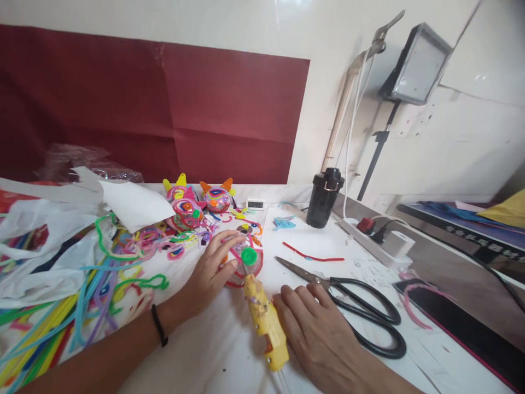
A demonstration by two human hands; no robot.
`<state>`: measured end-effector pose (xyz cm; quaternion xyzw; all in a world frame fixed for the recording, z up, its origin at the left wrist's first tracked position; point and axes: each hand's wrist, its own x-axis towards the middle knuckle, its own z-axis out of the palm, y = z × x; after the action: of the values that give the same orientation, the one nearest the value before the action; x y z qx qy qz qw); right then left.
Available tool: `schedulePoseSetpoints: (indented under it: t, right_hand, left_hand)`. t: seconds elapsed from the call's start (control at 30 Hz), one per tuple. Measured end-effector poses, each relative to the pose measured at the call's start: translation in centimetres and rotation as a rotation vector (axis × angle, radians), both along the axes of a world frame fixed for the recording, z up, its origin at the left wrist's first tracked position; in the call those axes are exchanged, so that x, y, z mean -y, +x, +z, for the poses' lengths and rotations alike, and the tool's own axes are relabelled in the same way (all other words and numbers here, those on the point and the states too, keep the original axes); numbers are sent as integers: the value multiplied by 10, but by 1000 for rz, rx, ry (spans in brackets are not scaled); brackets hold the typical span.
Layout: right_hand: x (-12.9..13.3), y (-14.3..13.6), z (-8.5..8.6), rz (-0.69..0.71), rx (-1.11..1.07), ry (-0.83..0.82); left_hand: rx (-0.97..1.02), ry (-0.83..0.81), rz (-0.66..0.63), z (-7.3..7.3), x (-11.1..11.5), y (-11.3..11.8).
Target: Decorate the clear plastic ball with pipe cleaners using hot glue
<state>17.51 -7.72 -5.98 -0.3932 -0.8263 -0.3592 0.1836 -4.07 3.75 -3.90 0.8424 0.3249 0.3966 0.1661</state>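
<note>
My left hand (213,265) is closed on the left side of a round craft ball (257,268), clear with red and pink pipe-cleaner trim. A green coiled disc (248,256) sits on the ball's near face. My right hand (315,336) is wrapped round a yellow hot glue gun (266,323), its fingers partly hidden behind it. The gun's nozzle points at the ball just below the green disc; whether it touches cannot be made out. Large black-handled scissors (365,295) lie beside my right hand, and beyond them a red pipe cleaner (314,255).
Decorated balls with ears (217,197) stand at the back, near a small digital clock (255,204). Pipe cleaners (53,334) and white plastic (28,241) cover the left. A black bottle (324,200), a power strip (375,243) and a lamp (422,63) are at right.
</note>
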Motion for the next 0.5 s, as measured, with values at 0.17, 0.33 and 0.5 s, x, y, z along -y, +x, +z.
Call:
schedulePoseSetpoints:
  t: [0.17,0.33,0.5]
  right_hand:
    - [0,0,1,2,-13,16]
    - [1,0,3,1,-41,20]
    - [1,4,-1,1,-39,-3]
  left_hand:
    - [-16,-22,-11,0,0,-2]
    - [-21,-35,-20,0,0,-3]
    - [-9,-32,-18,-1,1,-3]
